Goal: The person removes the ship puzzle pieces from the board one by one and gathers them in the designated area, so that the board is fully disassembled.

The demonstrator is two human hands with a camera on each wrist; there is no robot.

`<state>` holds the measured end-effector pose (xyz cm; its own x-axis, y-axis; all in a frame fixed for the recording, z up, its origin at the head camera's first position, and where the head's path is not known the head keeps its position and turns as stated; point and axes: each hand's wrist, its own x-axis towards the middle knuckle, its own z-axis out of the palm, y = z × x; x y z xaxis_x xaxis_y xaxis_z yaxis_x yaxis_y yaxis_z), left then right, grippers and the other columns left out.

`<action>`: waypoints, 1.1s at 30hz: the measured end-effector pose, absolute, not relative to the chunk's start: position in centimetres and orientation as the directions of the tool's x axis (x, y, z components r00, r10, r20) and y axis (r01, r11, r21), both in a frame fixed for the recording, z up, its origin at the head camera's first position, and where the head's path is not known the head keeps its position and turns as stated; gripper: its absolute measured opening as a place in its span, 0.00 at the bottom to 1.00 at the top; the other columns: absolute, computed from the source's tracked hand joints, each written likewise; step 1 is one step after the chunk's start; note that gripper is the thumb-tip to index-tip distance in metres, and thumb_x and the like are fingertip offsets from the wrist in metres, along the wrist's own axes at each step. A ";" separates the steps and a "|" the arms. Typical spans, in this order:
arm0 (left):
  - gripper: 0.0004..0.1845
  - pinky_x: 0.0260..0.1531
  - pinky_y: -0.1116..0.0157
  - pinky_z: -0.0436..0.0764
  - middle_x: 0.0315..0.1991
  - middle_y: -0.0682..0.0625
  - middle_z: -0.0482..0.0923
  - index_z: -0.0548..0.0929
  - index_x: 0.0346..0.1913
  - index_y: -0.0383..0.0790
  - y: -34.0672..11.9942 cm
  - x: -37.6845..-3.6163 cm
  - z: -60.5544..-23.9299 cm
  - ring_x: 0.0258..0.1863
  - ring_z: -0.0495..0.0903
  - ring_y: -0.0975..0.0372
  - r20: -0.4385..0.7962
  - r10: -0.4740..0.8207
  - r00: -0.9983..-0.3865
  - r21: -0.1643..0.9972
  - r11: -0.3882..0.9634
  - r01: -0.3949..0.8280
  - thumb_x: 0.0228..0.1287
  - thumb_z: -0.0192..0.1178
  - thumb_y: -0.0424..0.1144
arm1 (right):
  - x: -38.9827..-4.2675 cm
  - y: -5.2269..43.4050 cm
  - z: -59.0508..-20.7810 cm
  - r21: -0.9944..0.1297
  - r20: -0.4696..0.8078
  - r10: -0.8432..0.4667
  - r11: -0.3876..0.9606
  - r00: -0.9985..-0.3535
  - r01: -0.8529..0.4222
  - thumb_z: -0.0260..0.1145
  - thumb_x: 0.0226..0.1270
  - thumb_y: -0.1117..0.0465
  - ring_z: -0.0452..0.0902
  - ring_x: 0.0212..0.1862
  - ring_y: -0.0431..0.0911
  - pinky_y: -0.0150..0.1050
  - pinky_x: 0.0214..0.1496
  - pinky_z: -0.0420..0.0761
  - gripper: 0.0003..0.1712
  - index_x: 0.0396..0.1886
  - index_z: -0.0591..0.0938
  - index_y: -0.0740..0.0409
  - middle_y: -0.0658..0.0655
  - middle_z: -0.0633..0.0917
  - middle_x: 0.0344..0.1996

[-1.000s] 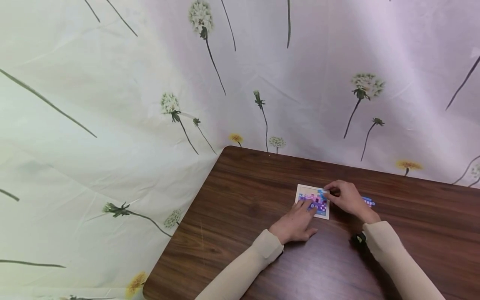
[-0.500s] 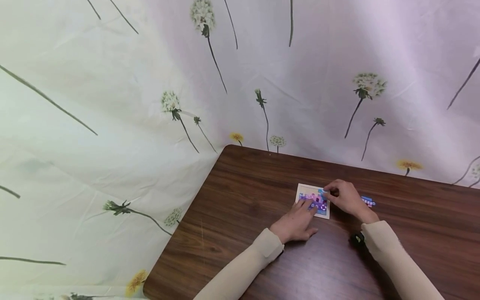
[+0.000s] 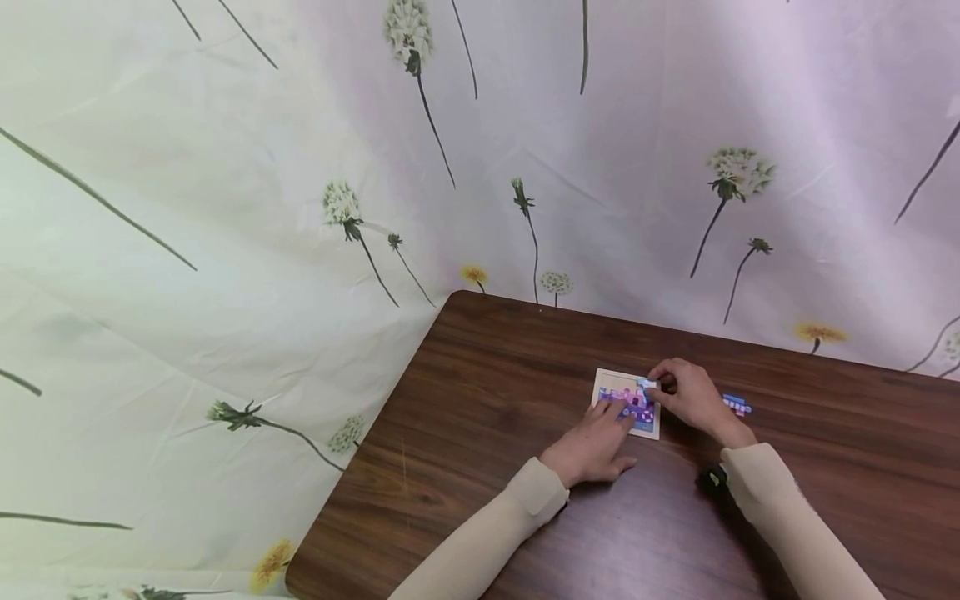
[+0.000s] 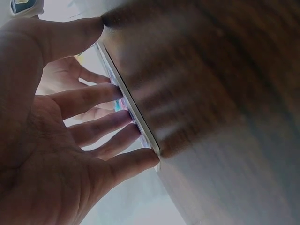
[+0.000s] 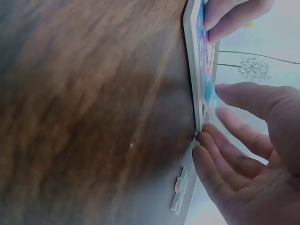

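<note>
A small square jigsaw puzzle with a white frame (image 3: 606, 375) lies on the table, its lower part filled with pink, purple and blue pieces. My left hand (image 3: 588, 446) rests on the puzzle's near left side, fingers straight and spread, thumb out over the wood. At the far right corner my right hand (image 3: 692, 400) pinches a light blue puzzle piece (image 5: 211, 99) between thumb and index finger. The other fingers of that hand reach down by the frame's edge in the right wrist view.
Another blue and pink puzzle piece (image 3: 737, 405) lies on the table just right of my right hand. The brown wooden table (image 3: 480, 375) meets a flower-printed curtain (image 3: 615, 167) along its far and left edges. A dark band (image 3: 711, 478) shows at my right wrist.
My right hand has tilted or shifted the light blue piece slightly at the frame's corner. My left hand stays on the puzzle.
</note>
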<state>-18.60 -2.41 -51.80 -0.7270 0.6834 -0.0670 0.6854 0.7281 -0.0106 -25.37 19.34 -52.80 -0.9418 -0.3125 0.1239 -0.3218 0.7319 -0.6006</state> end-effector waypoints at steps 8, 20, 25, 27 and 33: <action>0.33 0.75 0.62 0.70 0.73 0.47 0.71 0.76 0.72 0.43 -2.4 -18.7 -52.0 0.71 0.70 0.55 -0.069 0.683 -0.728 -0.008 0.729 0.685 0.73 0.61 0.60 | -25.2 19.3 -53.0 -0.597 0.130 -0.312 0.733 -0.941 -0.326 0.73 0.68 0.63 0.85 0.48 0.59 0.58 0.52 0.85 0.12 0.47 0.85 0.64 0.67 0.86 0.47; 0.33 0.75 0.62 0.70 0.73 0.47 0.71 0.77 0.72 0.43 -2.3 -18.6 -52.0 0.71 0.70 0.55 -0.067 0.686 -0.725 -0.026 0.725 0.689 0.73 0.61 0.60 | -24.8 19.2 -53.0 -0.610 0.153 -0.320 0.714 -0.935 -0.344 0.73 0.68 0.65 0.85 0.49 0.61 0.58 0.50 0.86 0.18 0.54 0.84 0.67 0.68 0.87 0.49; 0.34 0.74 0.62 0.70 0.73 0.46 0.70 0.77 0.72 0.42 -2.4 -18.5 -52.0 0.71 0.71 0.54 -0.054 0.693 -0.719 -0.038 0.718 0.695 0.72 0.62 0.60 | -24.6 19.2 -52.7 -0.611 0.189 -0.338 0.694 -0.922 -0.380 0.73 0.68 0.66 0.86 0.44 0.57 0.50 0.42 0.87 0.16 0.53 0.87 0.65 0.66 0.86 0.46; 0.34 0.74 0.62 0.70 0.73 0.47 0.71 0.77 0.71 0.43 -2.4 -18.6 -51.9 0.71 0.71 0.54 -0.052 0.692 -0.720 -0.038 0.719 0.694 0.72 0.62 0.60 | -24.6 19.2 -52.7 -0.615 0.194 -0.342 0.688 -0.919 -0.386 0.73 0.68 0.66 0.87 0.42 0.55 0.48 0.40 0.86 0.15 0.52 0.87 0.64 0.65 0.86 0.44; 0.34 0.74 0.62 0.70 0.73 0.47 0.71 0.76 0.72 0.43 -2.4 -18.5 -51.8 0.71 0.70 0.55 -0.060 0.685 -0.726 -0.026 0.726 0.687 0.72 0.61 0.60 | -24.7 19.4 -52.7 -0.662 0.136 -0.353 0.663 -0.926 -0.350 0.71 0.70 0.66 0.88 0.44 0.56 0.54 0.45 0.87 0.14 0.54 0.85 0.60 0.63 0.89 0.44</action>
